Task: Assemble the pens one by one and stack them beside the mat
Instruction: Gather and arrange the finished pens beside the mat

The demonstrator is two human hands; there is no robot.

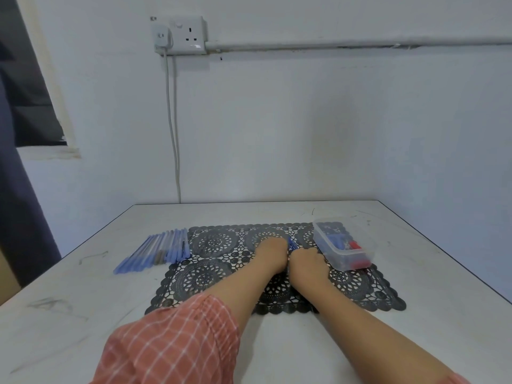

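Item: black openwork plastic mat (210, 245) of lace roundels, laid flat on a white, scuffed table (277, 356) as the work surface. Item: row of slim blue capped pens (160, 252), lying side by side on the table just beside the mat's left edge, touching one another; judged to be the finished pieces, set there because the task calls for stacking beside the mat. Item: clear rectangular plastic tub (342, 245), lidless, standing on the mat's far right corner with blue and red pieces inside; judged to be the parts supply, kept near the right hand for short reaches. Item: left hand (270, 252) and right hand (306, 260), brought close together over the middle of the mat, backs toward the camera. Item: slim blue plastic pen (292, 243), its tip showing between the two hands, off the mat; the task's current piece was thus in hand, not yet in the row. The right hand's fingers (313, 252) were curled and appeared to pinch the pen; how the left hand's fingers lay could not be told, being hidden behind the hand. Judgement: a joining step was under way, with hands held together to line up the parts. Item: red checked sleeve (171, 342) on the left forearm
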